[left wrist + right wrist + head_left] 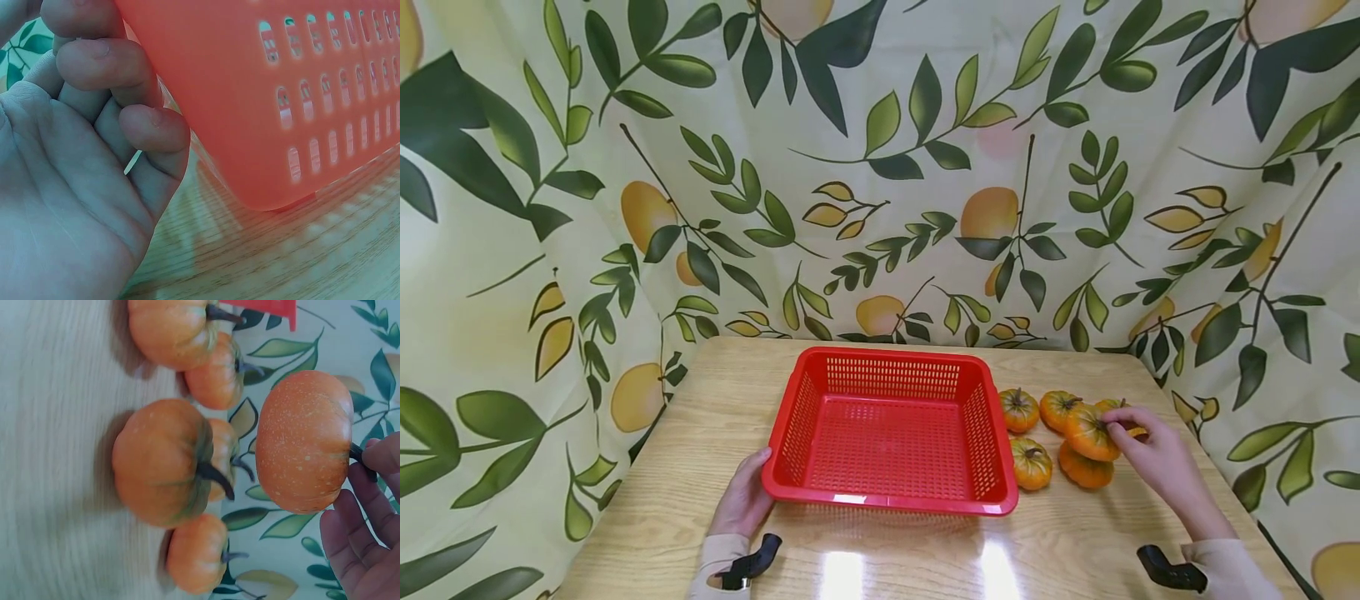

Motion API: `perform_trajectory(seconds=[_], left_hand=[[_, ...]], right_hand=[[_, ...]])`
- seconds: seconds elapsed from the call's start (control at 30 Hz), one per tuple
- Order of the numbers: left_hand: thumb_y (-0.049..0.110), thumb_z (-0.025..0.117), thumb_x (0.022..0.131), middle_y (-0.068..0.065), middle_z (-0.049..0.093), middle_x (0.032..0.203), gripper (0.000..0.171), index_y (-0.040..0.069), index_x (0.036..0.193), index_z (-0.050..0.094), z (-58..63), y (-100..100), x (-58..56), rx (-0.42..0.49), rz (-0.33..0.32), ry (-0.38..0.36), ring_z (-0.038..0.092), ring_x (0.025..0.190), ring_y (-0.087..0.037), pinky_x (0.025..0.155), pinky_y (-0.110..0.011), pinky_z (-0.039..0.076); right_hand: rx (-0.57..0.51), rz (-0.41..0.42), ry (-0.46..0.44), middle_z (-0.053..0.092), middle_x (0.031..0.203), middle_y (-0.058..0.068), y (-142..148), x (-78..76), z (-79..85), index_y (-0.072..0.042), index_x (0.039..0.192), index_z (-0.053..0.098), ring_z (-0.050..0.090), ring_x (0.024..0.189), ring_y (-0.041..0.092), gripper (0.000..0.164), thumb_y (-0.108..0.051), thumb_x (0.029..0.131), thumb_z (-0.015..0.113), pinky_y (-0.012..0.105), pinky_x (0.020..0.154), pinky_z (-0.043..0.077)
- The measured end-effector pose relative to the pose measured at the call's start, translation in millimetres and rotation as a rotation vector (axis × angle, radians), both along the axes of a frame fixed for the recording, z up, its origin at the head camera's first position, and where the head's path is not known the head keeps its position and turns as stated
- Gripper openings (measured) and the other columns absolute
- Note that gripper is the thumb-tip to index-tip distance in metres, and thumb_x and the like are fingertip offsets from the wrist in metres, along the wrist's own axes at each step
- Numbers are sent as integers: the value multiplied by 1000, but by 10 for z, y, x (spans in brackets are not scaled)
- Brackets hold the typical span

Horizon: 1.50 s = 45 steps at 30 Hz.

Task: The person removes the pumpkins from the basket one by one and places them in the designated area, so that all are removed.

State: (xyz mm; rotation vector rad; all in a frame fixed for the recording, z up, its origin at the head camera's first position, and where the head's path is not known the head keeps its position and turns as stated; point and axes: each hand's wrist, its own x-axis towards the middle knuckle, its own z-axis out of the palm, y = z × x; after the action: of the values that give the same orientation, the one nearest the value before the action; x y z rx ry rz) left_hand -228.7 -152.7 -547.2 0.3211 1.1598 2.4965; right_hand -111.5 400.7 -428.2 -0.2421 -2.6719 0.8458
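My right hand pinches the dark stem of a small orange pumpkin, holding it raised above the table. In the head view this pumpkin overlaps another pumpkin below it. More pumpkins lie around, among them one by the basket's right side and one behind it. At the front left corner of a red plastic basket, my left hand holds on at the rim. Its curled fingers lie against the perforated outer wall in the left wrist view. The basket's floor is bare.
Everything stands on a light wooden table. A cloth printed with leaves and fruit hangs along the table's back and sides. Black curved wrist mounts sit on both forearms.
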Motion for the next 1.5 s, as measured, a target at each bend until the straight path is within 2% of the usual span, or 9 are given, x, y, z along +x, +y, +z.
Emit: perform_trajectory(seconds=[0.27, 0.5, 0.57, 0.73, 0.77, 0.93, 1.03, 1.2, 1.5], left_hand=[[16, 35, 108, 6, 76, 110, 41, 19, 109, 75, -9, 4, -5, 28, -23, 25, 69, 104, -8, 95, -25, 54], [16, 35, 108, 6, 76, 109, 41, 20, 109, 75, -8, 0, 7, 39, -23, 31, 69, 103, -7, 94, -25, 54], [16, 35, 108, 6, 76, 109, 41, 20, 109, 75, -10, 0, 5, 44, -31, 45, 69, 103, -7, 95, -25, 54], [16, 35, 108, 6, 76, 110, 40, 19, 111, 75, -13, -5, -1, 57, -50, 65, 69, 104, -7, 95, -25, 54], [16, 35, 108, 6, 76, 110, 40, 19, 111, 75, -12, -4, -1, 57, -52, 64, 69, 104, -7, 95, -25, 54], [17, 37, 108, 7, 76, 110, 39, 20, 110, 75, -9, -2, 6, 39, -40, 47, 68, 105, -7, 95, -25, 54], [18, 39, 107, 8, 76, 110, 37, 22, 108, 76, -5, -2, 15, 0, -7, 15, 68, 104, -6, 95, -25, 54], [21, 42, 107, 9, 75, 111, 34, 24, 109, 75, 4, -3, 21, -53, 26, -31, 68, 105, -6, 96, -25, 54], [21, 40, 107, 9, 75, 113, 35, 23, 111, 75, 0, -10, 11, -37, 2, -12, 67, 107, -6, 96, -26, 53]], right_hand=[[14, -56, 44, 68, 113, 26, 169, 111, -67, 1, 109, 71, 35, 84, -28, 21, -14, 100, 59, 10, 62, 43], [5, -103, 57, 65, 96, -11, 279, 197, -105, 0, 107, 71, 38, 82, -27, 19, -14, 99, 62, 8, 63, 42], [15, -117, 42, 66, 99, -6, 299, 217, -109, 1, 109, 71, 37, 82, -28, 22, -16, 99, 61, 8, 62, 41], [22, -148, 6, 67, 111, 23, 339, 273, -130, 1, 111, 70, 33, 81, -29, 25, -19, 101, 59, 9, 61, 40], [21, -154, 9, 70, 107, 13, 351, 288, -137, 1, 111, 70, 33, 80, -29, 25, -19, 101, 59, 9, 61, 40], [42, -196, 16, 72, 104, 14, 404, 353, -154, 1, 109, 71, 31, 78, -30, 24, -18, 99, 60, 9, 59, 38], [50, -204, 2, 68, 111, 29, 440, 376, -157, 2, 109, 71, 29, 78, -30, 24, -17, 99, 60, 10, 58, 38], [54, -201, -37, 68, 111, 31, 518, 405, -178, 3, 111, 70, 28, 78, -30, 25, -17, 99, 60, 12, 58, 39], [41, -223, -108, 67, 112, 30, 602, 406, -266, 3, 113, 69, 30, 78, -25, 30, -22, 101, 58, 15, 59, 40]])
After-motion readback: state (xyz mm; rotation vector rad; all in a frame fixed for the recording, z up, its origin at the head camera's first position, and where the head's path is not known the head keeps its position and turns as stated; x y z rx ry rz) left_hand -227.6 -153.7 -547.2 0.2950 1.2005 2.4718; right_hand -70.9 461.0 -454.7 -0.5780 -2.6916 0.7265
